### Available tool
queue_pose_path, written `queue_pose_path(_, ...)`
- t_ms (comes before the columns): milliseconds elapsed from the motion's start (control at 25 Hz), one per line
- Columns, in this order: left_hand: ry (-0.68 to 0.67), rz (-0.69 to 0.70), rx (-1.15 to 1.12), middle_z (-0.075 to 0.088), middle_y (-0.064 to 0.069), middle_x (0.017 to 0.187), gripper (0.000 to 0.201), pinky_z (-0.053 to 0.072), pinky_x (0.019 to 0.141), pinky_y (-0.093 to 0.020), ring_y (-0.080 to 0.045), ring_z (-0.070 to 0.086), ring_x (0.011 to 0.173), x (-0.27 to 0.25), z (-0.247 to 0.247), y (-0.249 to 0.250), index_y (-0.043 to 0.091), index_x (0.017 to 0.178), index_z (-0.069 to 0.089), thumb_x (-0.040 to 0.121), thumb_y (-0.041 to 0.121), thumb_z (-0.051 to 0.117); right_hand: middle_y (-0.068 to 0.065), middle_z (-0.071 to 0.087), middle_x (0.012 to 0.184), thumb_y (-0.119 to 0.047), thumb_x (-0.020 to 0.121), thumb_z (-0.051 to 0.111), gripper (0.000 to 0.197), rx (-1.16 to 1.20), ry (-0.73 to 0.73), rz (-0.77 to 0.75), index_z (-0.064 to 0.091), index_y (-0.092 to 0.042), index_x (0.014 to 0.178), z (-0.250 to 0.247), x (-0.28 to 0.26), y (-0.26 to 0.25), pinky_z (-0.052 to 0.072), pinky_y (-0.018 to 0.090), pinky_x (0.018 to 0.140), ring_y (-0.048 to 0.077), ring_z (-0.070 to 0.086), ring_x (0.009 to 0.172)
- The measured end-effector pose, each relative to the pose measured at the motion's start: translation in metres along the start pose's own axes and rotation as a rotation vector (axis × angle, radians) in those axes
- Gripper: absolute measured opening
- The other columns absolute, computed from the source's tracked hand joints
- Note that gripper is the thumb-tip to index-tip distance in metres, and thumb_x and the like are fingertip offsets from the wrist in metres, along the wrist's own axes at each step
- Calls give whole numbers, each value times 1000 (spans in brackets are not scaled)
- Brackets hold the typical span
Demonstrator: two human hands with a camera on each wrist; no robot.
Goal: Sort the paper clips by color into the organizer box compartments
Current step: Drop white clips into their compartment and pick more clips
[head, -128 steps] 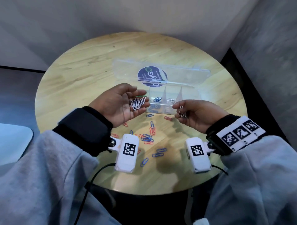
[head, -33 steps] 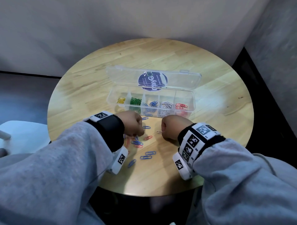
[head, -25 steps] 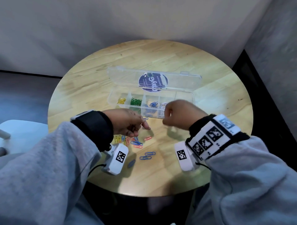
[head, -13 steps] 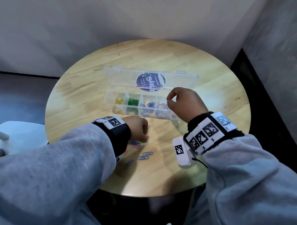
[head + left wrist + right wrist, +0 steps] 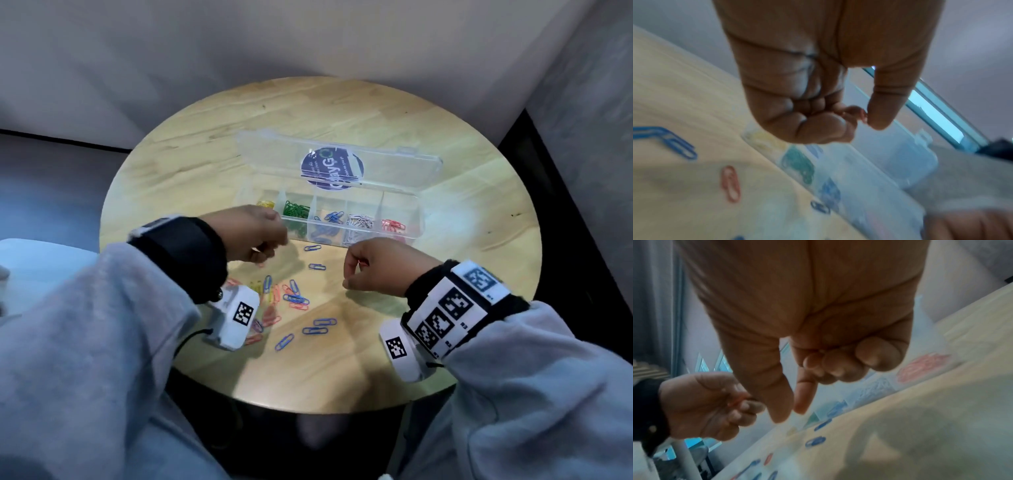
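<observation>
The left hand [image 5: 250, 234] is hovering just in front of the organizer box [image 5: 419, 219], its fingers curled in and its thumb and fingertips pinching what looks like a red paper clip [image 5: 736, 400]; the blur leaves the colour a little uncertain. Judging by that, it is gathering clips of one colour in the palm so that they can go into their compartment in one trip. The right hand [image 5: 375, 269] is hanging over the table [image 5: 479, 219] near the box's front wall, thumb and index finger extended and nearly meeting, the other fingers curled; a thin reddish sliver is showing at its fingers in the head view, but whether it is holding a clip I cannot tell.

The box is sitting open, lid [image 5: 404, 164] leaning back, with yellow, green, blue, white and red clips lying in separate compartments from left to right. A loose pile of unsorted clips [image 5: 291, 298], mostly blue and red with some yellow, is lying between the two wrists. The left wrist camera [image 5: 236, 317] is hanging over part of that pile, hiding some clips.
</observation>
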State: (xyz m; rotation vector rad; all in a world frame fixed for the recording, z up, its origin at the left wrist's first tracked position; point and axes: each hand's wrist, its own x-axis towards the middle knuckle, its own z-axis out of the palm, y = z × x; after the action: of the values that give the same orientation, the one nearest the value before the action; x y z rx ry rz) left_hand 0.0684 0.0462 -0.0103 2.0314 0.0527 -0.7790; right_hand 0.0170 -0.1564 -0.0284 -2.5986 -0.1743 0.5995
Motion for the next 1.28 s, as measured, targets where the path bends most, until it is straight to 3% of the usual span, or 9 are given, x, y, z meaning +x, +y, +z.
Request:
queue_pose_path(160,121,-13,-393,43,-8,64,30,42,43,-16,-16,48,50,-15,-29,-18,9,62,40,91,-1,39,-12,42,65,-25,79,68,10,-61,-8,23,58,-24,78,17,6,-12,32,18,55,1,39,58)
queue_pose_path(360,77,-23,-530,42,-8,64,27,37,35,-11,-9,48,37,-18,-40,-29,11,66,39,89,-3,36,-9,45,63,-25,77,70,15,-92,-42,-7,56,-23,73,30,12,-43,34,25,57,7,43,60)
queue_pose_path(480,45,-9,-543,40,-3,62,19,31,34,-11,-7,42,37,-21,-48,-27,13,75,47,91,6,40,-8,48,65,-31,75,73,20,-87,-41,42,56,-21,74,38,14,-55,37,27,59,12,48,67)
queue_pose_path(600,70,-26,-227,35,0,62,7,21,42,-17,-13,30,48,-22,-65,-32,14,91,55,90,18,50,-9,50,75,-44,72,70,28,-140,14,142,53,-27,85,48,19,-66,46,30,74,16,55,80)
queue_pose_path(680,172,-45,270,50,-4,72,17,31,53,-22,-22,45,63,-19,-80,-43,10,97,61,88,24,56,-7,52,84,-51,73,67,33,-179,45,167,50,-28,89,52,24,-74,48,32,77,19,56,86)
queue_pose_path(760,257,-88,586,64,-9,96,25,38,69,-24,-26,58,90,-18,-89,-53,9,101,67,85,27,60,-6,52,85,-54,74,66,35,-216,52,171,48,-27,89,55,29,-83,44,31,71,19,54,84)
queue_pose_path(840,251,-156,678,66,-9,105,28,39,72,-24,-26,59,96,-16,-92,-60,9,101,67,82,29,64,-6,52,84,-52,75,66,35,-267,27,169,48,-25,87,56,32,-88,41,29,67,19,53,83)
queue_pose_path(1120,126,-274,832,58,0,73,25,37,60,-24,-22,56,77,6,-66,-70,14,78,59,74,36,72,-6,56,81,-35,77,69,21,-278,-21,191,53,-23,83,52,38,-80,36,25,57,18,54,82)
queue_pose_path(1280,121,-259,878,52,1,65,22,37,60,-23,-22,55,74,11,-60,-70,14,71,56,77,31,68,-7,55,77,-38,77,68,22,-224,39,161,52,-24,83,54,33,-80,39,27,64,17,55,81)
